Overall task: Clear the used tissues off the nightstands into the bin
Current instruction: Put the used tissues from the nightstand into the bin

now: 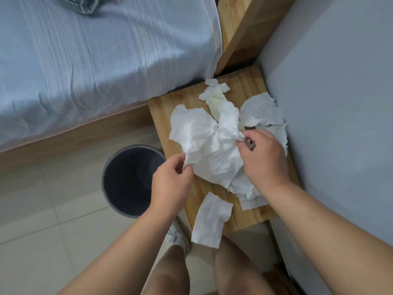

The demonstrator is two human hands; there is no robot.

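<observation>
Your left hand [170, 184] pinches the lower-left edge of the large crumpled tissue [204, 141] between thumb and fingers. Your right hand [263, 158], fingers curled, pinches the same tissue at its right side. That tissue spreads over the middle of the wooden nightstand [163, 111]. Also on the nightstand: a yellow-stained tissue [214, 94] at the back, a torn tissue [259, 111] at the right by the wall [340, 103], flattened pieces under your right wrist, and a flat tissue [210, 220] overhanging the front edge. Beside the nightstand, to its left: a dark round bin [119, 167] on the tiled floor [53, 231]. Beyond it: a bed [95, 60] with a pale blue sheet.
</observation>
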